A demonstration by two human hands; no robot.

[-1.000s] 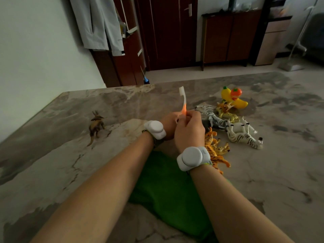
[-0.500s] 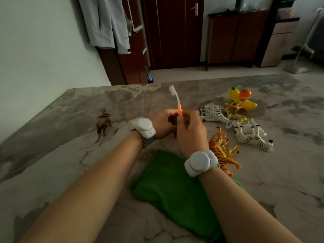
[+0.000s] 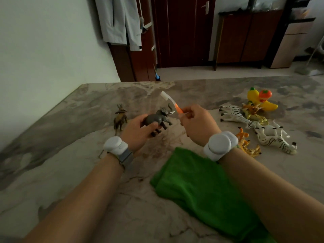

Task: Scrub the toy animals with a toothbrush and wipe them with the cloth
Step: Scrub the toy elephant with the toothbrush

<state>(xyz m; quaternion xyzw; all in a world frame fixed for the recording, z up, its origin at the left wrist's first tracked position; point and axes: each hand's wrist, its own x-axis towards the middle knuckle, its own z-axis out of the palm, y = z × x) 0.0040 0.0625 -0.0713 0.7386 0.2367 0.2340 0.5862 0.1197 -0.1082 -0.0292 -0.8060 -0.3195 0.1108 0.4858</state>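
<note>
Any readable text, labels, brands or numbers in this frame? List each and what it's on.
No text can be read.
pale hanging garment: a small dark mark, too small to read.
white-and-orange toothbrush, grey plastic elephant, green cloth, white wrist devices: no print visible.

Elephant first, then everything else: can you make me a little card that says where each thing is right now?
elephant: gray, held up off the table by the left hand
toothbrush: pinched in the right hand, bristles up, close to the elephant's trunk
cloth: green, lying on the table below the right forearm
zebras: two, on their sides, right
tiger: lying beside the right wrist
horned toy: standing alone, left
</note>
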